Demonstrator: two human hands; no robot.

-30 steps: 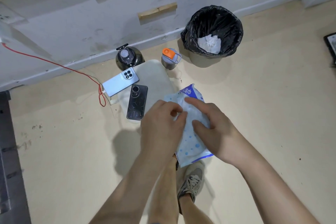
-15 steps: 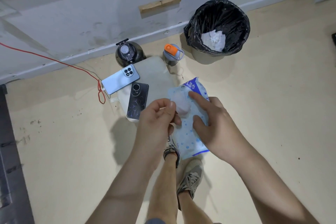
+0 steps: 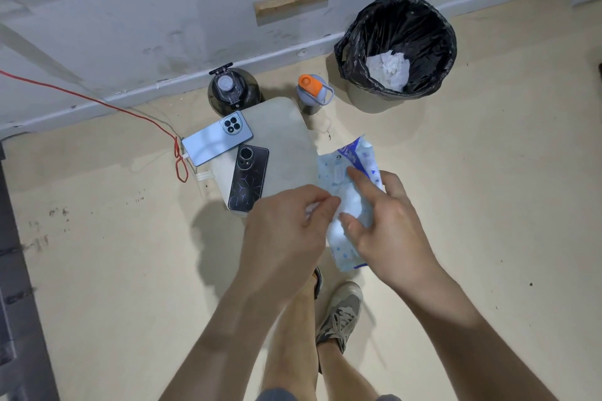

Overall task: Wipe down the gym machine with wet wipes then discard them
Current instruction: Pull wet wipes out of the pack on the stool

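Observation:
A pale blue wet-wipe pack (image 3: 350, 177) with a dark blue stripe is held in front of me, above the floor. My right hand (image 3: 387, 231) grips the pack from the right, thumb and fingers curled round it. My left hand (image 3: 286, 231) pinches a white wet wipe (image 3: 347, 203) at the pack's opening; the wipe sticks partly out. A bin lined with a black bag (image 3: 395, 42) stands by the wall at the upper right, with crumpled white wipes (image 3: 389, 67) inside. No gym machine is clearly visible.
A beige stool (image 3: 280, 140) ahead carries a light blue phone (image 3: 216, 137) and a dark patterned phone (image 3: 249, 177). A dark bottle (image 3: 233, 91) and a grey bottle with an orange cap (image 3: 312, 91) stand behind it. A red cable (image 3: 97, 102) runs to the left. My feet (image 3: 342, 312) are below.
My left hand has drawn the wipe further out of the pack and slid slightly left. The view has tilted down a little; the pack stays in my right hand.

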